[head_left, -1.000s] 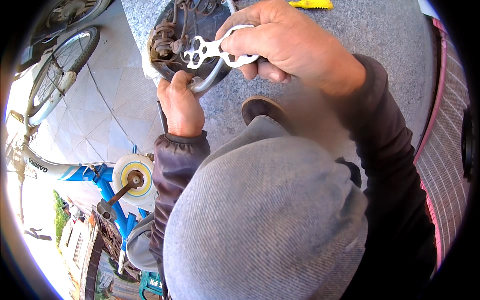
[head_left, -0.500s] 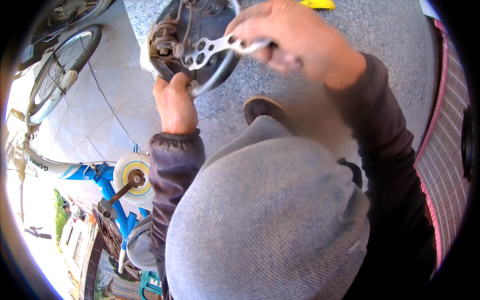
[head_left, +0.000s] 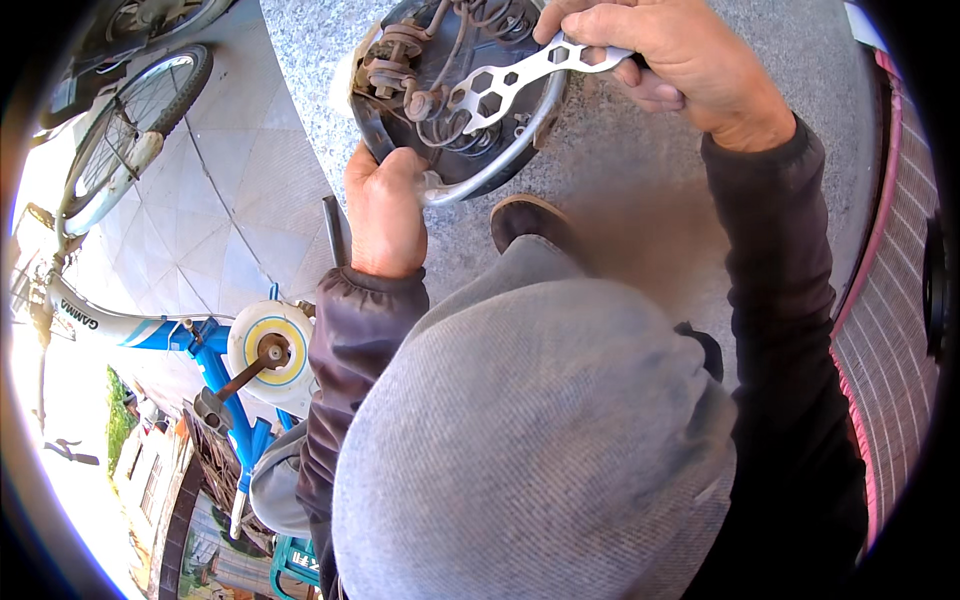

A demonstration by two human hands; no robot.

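left hand (head_left: 385, 215) closed on saddle (head_left: 455, 100) rim at 7 o'clock, underside up | right hand (head_left: 680, 65) gripping flat multi-hole wrench (head_left: 510, 85) at 2 o'clock | wrench head seated on clamp nut (head_left: 420, 103) | judged: fastener work underway, saddle clamp not yet off

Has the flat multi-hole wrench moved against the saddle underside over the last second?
Yes. The wrench in the right hand has swung up and right; its head sits further right over the saddle underside.
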